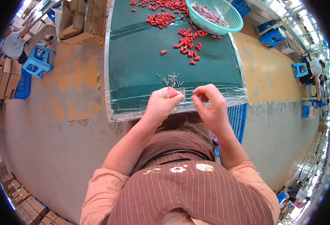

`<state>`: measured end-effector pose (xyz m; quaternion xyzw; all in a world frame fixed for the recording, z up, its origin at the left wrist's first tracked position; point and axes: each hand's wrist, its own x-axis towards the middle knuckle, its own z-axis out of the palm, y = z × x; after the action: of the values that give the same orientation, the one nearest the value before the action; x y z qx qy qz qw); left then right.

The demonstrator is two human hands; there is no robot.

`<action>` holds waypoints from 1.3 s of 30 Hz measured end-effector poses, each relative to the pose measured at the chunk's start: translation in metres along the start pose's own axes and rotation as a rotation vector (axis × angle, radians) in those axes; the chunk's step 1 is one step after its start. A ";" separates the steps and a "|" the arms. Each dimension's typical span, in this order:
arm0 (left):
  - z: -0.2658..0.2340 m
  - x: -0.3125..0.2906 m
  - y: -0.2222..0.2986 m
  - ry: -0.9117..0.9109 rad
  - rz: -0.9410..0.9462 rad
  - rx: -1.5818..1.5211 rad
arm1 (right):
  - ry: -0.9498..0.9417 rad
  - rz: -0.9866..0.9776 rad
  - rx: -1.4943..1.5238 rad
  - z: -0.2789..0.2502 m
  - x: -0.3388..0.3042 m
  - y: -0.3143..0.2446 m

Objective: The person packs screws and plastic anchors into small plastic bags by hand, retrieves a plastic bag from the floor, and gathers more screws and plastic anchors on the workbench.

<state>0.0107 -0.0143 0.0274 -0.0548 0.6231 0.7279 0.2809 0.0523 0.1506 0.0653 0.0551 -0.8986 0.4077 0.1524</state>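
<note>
My left hand (160,105) is closed around a small clear plastic bag (180,90) near the table's front edge. Something red shows through the plastic between the fingers. To the right of the bag, my right hand (211,103) is half curled, with a gap between thumb and forefinger and nothing visible in it. Just beyond my hands lies a small pile of silver screws (172,79). Farther up the green tabletop (135,60) are many loose red plastic plugs (187,42), scattered in heaps.
A mint-green plastic basket (234,28) of small filled bags stands at the table's far right. A blue crate (238,118) sits below the right front corner. Cardboard boxes (77,22) and a blue stool (39,60) are on the left. Other people sit farther off on both sides.
</note>
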 end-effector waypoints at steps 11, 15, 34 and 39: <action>0.009 -0.010 -0.020 0.083 0.456 0.586 | -0.261 0.338 0.251 0.015 -0.017 0.018; 0.008 -0.007 -0.019 0.051 0.389 0.501 | -0.283 0.388 0.299 0.017 -0.015 0.024; -0.005 -0.002 -0.029 -0.031 0.216 0.294 | -0.319 0.363 0.357 0.026 -0.011 0.028; -0.015 -0.002 -0.028 -0.050 0.147 0.213 | -0.345 0.404 0.442 0.032 -0.007 0.026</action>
<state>0.0216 -0.0269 0.0001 0.0391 0.6922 0.6772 0.2466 0.0461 0.1439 0.0242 -0.0240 -0.7939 0.5991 -0.1011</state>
